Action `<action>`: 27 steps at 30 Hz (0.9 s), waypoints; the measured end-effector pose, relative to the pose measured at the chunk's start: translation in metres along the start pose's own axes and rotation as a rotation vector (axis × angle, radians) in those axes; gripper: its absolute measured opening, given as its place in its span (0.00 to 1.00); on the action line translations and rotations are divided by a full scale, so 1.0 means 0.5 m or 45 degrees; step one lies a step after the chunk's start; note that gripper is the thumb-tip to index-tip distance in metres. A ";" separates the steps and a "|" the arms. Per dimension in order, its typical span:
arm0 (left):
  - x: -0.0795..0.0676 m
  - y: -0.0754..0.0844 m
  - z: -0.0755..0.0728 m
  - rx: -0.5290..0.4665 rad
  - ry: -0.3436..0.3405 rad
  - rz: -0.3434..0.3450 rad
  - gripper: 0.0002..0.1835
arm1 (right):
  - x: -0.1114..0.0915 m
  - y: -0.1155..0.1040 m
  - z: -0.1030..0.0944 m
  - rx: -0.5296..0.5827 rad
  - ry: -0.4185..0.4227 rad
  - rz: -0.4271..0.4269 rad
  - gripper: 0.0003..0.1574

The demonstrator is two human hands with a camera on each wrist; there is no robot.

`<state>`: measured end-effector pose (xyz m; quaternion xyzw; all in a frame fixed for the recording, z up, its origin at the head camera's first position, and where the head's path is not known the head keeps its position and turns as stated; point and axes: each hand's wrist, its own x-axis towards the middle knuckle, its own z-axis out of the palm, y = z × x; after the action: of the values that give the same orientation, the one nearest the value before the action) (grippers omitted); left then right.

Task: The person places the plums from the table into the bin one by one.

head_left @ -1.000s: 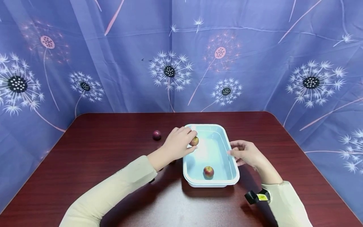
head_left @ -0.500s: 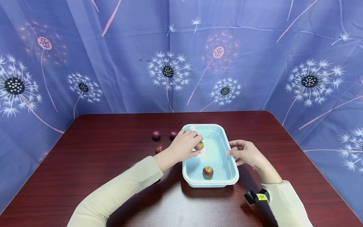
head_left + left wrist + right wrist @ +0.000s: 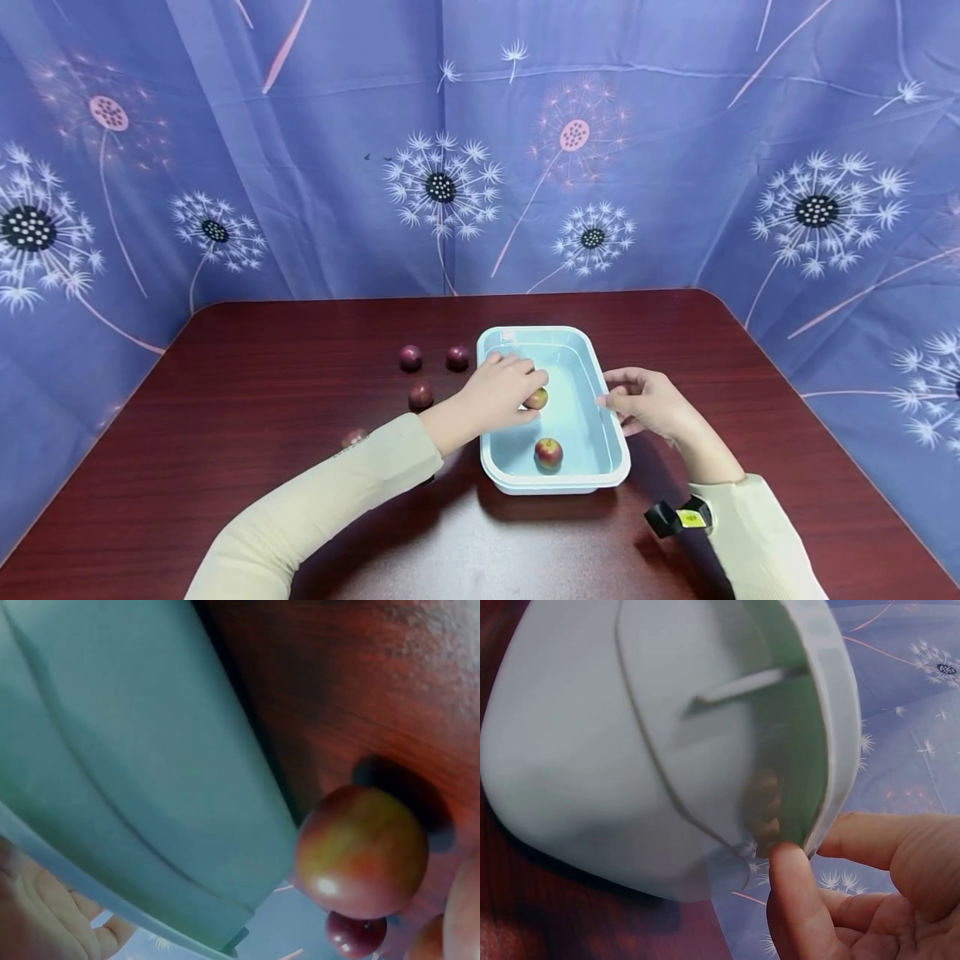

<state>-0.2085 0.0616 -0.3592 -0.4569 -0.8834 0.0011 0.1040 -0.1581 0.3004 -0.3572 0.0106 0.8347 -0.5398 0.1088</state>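
Note:
A light blue plastic tub (image 3: 581,350) with a white rim sits on the table. My left hand (image 3: 498,390) reaches over its left side and grips a red-and-yellow plum (image 3: 537,399) between fingers and thumb, inside the tub. Another plum (image 3: 549,453) lies on the tub floor near the front. On the right, my right hand (image 3: 648,404) pinches the tub's rim; in the right wrist view, the thumb (image 3: 791,881) and a finger meet at the edge. The left wrist view shows the tub's outer wall (image 3: 150,735) and part of a hand (image 3: 45,915) beyond the rim.
Left of the tub, several plums lie on the dark red wooden table (image 3: 262,367): one at the back (image 3: 410,358), one near the tub (image 3: 457,358), one nearer (image 3: 421,394) and one partly behind the left sleeve (image 3: 355,436). A blue dandelion-print curtain (image 3: 337,167) surrounds the table.
My left hand has carried the gripped plum rightward and nearer inside the tub, lower in the head view. Plums behind the left arm have come into sight. My right hand keeps its hold.

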 end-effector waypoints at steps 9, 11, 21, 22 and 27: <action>0.005 0.003 0.013 -0.002 -0.063 0.010 0.15 | -0.001 0.000 0.002 0.011 0.001 -0.006 0.34; 0.006 0.004 0.014 -0.007 -0.086 0.013 0.15 | -0.002 -0.001 0.002 0.014 0.001 -0.005 0.34; 0.011 0.004 0.011 -0.029 -0.135 0.007 0.17 | -0.001 -0.003 0.000 0.030 -0.007 0.001 0.33; 0.011 0.004 0.011 -0.033 -0.137 0.005 0.17 | 0.000 -0.003 0.000 0.033 -0.009 0.002 0.33; 0.012 0.004 0.012 -0.039 -0.147 0.004 0.19 | 0.001 -0.003 -0.001 0.037 -0.017 0.006 0.33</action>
<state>-0.2115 0.0679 -0.3642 -0.4589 -0.8872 0.0139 0.0457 -0.1587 0.3003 -0.3557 0.0105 0.8261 -0.5515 0.1153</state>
